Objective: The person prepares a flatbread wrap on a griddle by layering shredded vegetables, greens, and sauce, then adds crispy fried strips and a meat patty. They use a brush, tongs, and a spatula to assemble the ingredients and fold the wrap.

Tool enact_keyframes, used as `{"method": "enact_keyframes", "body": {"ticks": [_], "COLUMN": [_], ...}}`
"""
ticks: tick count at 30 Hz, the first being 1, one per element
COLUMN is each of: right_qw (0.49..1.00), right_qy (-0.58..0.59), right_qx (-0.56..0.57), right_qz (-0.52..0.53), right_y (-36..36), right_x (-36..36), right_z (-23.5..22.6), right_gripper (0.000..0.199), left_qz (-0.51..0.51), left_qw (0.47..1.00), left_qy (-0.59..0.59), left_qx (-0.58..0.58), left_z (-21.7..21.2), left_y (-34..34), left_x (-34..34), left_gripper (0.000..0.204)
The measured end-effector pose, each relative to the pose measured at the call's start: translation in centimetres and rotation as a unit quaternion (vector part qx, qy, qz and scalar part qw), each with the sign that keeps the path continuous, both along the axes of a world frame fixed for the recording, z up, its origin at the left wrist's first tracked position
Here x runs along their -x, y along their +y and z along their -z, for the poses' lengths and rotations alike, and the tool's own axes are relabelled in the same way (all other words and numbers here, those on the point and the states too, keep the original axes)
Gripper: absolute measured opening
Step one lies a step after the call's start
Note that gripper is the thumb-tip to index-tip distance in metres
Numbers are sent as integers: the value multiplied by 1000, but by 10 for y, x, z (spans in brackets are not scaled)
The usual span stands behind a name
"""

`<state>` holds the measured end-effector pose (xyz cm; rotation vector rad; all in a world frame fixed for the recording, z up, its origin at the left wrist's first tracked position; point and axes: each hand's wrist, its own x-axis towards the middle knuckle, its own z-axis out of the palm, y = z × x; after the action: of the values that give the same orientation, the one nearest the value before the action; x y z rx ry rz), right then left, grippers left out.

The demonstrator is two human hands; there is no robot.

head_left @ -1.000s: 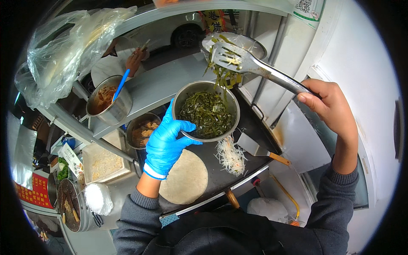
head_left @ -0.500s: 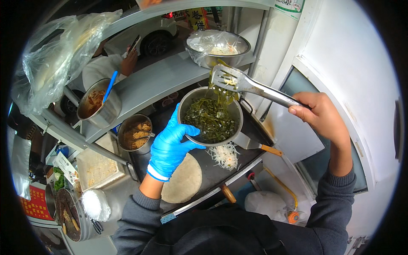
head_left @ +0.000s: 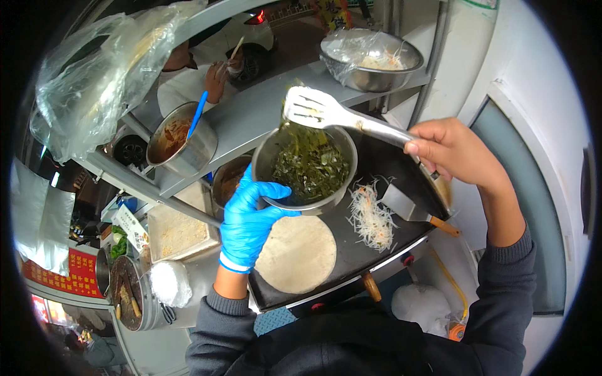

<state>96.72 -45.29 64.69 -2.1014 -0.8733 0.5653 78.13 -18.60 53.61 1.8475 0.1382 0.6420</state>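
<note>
My left hand (head_left: pixel 248 216), in a blue glove, grips the near left rim of a round steel bowl (head_left: pixel 320 205), its thumb reaching inside. Dark green shredded strips (head_left: pixel 310 166), like seaweed, lie in the bowl. Bare, my right hand (head_left: pixel 448 150) is closed around metal tongs (head_left: pixel 370 124) with a slotted end. Some green strips hang from that end over the bowl. Below the bowl a round pale flatbread (head_left: pixel 296 257) lies on a black griddle (head_left: pixel 348 269). To its right sit white shreds (head_left: pixel 372 219) and a scraper (head_left: pixel 407 205) with a wooden handle.
A grey shelf (head_left: pixel 263 116) crosses behind the griddle, bearing a steel basin (head_left: pixel 370 75) under plastic film. At left stand a steel pot (head_left: pixel 185 150) with a blue-handled utensil and a tray (head_left: pixel 179 235). Beyond the shelf is a person (head_left: pixel 188 84). A white wall (head_left: pixel 539 94) bounds the right.
The view has shifted. Against the griddle, the bowl has moved left, uncovering the scraper and more of the white shreds. The tongs have also moved left, over the bowl's far left side.
</note>
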Motion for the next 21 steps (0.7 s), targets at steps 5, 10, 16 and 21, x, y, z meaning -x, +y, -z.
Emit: {"method": "enact_keyframes", "body": {"ticks": [5,10,16,21], "right_qw": [994,988,986,985], "right_qy": [45,28,31,47], "right_qx": [-87,-128,-142,-142], "right_qz": [-57,-86,-79,-80], "right_y": [26,42,47,44], "right_x": [-26,-45,-56,-60], "right_z": [16,22,19,19], "right_gripper": [30,34,34,33], "left_qz": [-45,-69,-87,-90], "left_qw": [998,992,990,992], "left_qy": [10,39,68,64], "left_qx": [39,98,84,68], "left_z": [-11,-22,-27,-25], "left_y": [20,26,23,22], "left_x": [2,-8,-17,-22], "left_gripper": [34,32,31,30]}}
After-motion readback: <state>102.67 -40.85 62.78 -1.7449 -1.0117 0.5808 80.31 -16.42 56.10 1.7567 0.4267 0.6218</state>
